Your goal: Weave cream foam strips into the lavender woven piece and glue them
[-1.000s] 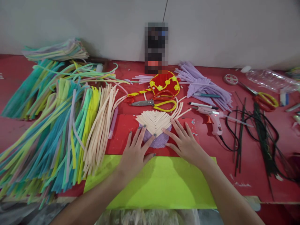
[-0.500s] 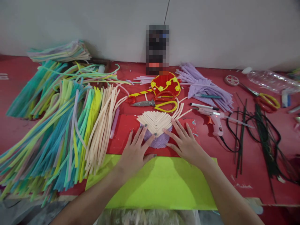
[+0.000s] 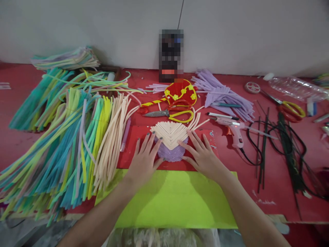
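A fan-shaped piece made of pipe cleaners (image 3: pixel 170 135), cream in chevron rows above and purple below, lies flat on a red board (image 3: pixel 125 159). My left hand (image 3: pixel 144 154) rests at its left edge, fingers spread, the fingertips at the rim. On the other side my right hand (image 3: pixel 203 152) lies with fingers apart, fingertips touching the right edge. Neither hand grips anything. Just beyond the piece are scissors (image 3: pixel 180 116) with yellow and red handles and a red fan-shaped ornament (image 3: pixel 183 92) trimmed with yellow flowers.
Bundles of coloured pipe cleaners (image 3: pixel 64 147) cover the left side; purple ones (image 3: pixel 223 96) lie at the back. A pink glue gun (image 3: pixel 235 130), dark wires (image 3: pixel 288 157), more scissors (image 3: pixel 293 109) and a plastic bottle (image 3: pixel 295 85) are on the right. A yellow-green board (image 3: pixel 167 199) lies in front.
My left hand has shifted left and slightly up, its fingers moving off the middle of the piece to its left edge. My right hand has stayed nearly in place.
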`<state>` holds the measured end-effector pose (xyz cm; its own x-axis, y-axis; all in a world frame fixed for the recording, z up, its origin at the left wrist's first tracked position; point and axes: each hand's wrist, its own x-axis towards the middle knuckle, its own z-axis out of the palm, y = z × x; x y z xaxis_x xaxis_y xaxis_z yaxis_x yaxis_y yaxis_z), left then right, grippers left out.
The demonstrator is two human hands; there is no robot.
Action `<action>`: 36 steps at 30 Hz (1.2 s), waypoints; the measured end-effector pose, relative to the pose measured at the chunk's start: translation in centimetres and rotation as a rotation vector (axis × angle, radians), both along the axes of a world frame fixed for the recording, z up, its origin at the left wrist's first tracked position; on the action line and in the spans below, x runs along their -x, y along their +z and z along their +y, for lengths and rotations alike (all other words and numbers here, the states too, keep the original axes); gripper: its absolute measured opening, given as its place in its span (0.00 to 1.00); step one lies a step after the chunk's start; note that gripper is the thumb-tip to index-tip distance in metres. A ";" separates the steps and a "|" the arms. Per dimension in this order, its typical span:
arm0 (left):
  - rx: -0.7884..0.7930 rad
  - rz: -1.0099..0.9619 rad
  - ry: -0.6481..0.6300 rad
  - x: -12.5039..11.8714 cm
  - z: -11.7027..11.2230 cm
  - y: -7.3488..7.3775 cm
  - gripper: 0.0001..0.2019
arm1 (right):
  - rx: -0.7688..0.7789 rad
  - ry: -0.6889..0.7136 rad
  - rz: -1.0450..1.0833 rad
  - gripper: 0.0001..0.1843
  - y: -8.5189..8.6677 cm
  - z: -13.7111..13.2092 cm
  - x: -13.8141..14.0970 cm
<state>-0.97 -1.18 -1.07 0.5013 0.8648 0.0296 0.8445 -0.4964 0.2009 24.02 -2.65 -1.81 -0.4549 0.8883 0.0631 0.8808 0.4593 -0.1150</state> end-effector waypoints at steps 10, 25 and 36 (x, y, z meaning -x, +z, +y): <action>-0.020 0.033 -0.049 -0.3 -0.5 0.6 0.22 | 0.007 -0.007 -0.011 0.28 0.2 0.0 0.1; 0.037 0.004 -0.346 -0.2 0.3 0.0 0.31 | -0.013 -0.005 -0.014 0.28 0.2 0.0 0.0; -0.013 -0.006 -0.434 0.4 0.6 -0.2 0.29 | -0.027 0.008 -0.027 0.27 0.1 0.0 0.0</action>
